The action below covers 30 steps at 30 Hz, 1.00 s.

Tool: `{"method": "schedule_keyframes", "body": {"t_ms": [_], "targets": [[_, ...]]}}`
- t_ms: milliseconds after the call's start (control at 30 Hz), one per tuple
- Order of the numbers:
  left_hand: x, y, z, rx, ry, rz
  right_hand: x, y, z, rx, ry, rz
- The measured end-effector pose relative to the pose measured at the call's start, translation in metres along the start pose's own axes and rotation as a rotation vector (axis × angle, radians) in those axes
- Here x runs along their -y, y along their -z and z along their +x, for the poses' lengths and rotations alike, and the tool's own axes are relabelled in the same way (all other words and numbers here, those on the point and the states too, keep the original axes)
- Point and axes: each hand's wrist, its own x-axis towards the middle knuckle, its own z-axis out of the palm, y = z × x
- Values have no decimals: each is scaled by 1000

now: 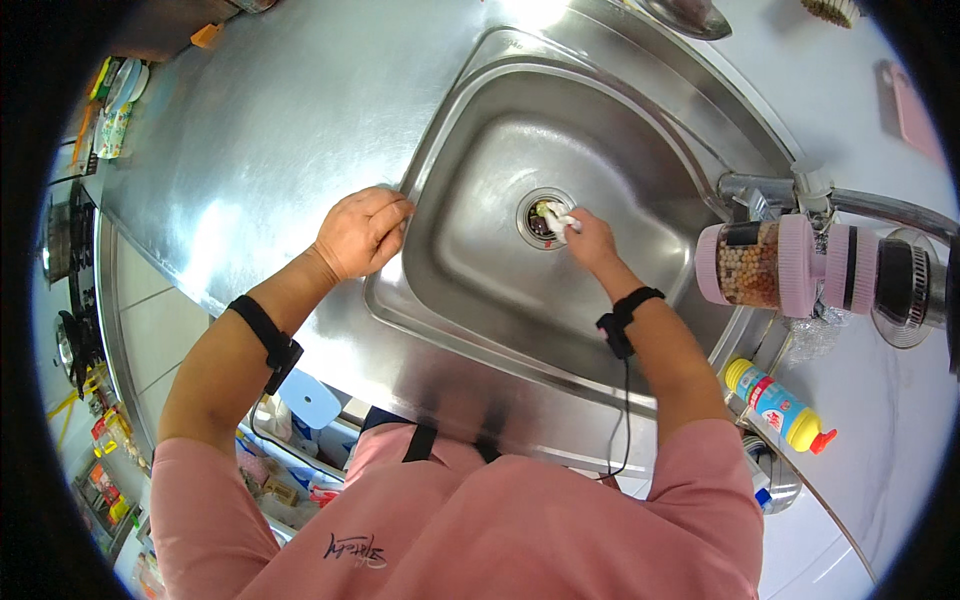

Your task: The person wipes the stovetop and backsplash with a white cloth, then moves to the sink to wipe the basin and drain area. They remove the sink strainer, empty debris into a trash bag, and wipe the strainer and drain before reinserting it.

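Note:
A steel sink (480, 190) is set into the metal counter in front of me. My right hand (592, 241) reaches down into it, fingers closed on a crumpled white tissue or cloth (558, 217) at the drain. Inside the round drain (524, 222) lie dark and yellowish-green scraps, partly covered by the white piece. My left hand (364, 232) rests on the counter against the sink's left rim, fingers loosely bent and nothing visible in them. Black bands with small devices circle both forearms.
A faucet with a pink, bead-filled filter (752, 264) juts in at the right. Below it lies a blue-and-yellow bottle (780, 405) with a red cap. A pink flat object (912, 115) and a brush (832, 10) are at far right. Bare steel counter (270, 130) extends left.

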Motion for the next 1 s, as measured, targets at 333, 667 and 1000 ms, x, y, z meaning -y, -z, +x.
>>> {"method": "schedule_keyframes", "body": {"t_ms": [333, 667, 1000], "targets": [[1, -1, 0, -16, -11, -4, 20, -21, 0, 124, 97, -390], [5, -3, -3, -17, -4, -44, -10, 21, 1, 61, 169, -517], [3, -3, -3, -43, -9, -29, 67, -70, -3, 271, 356, -305]]}}
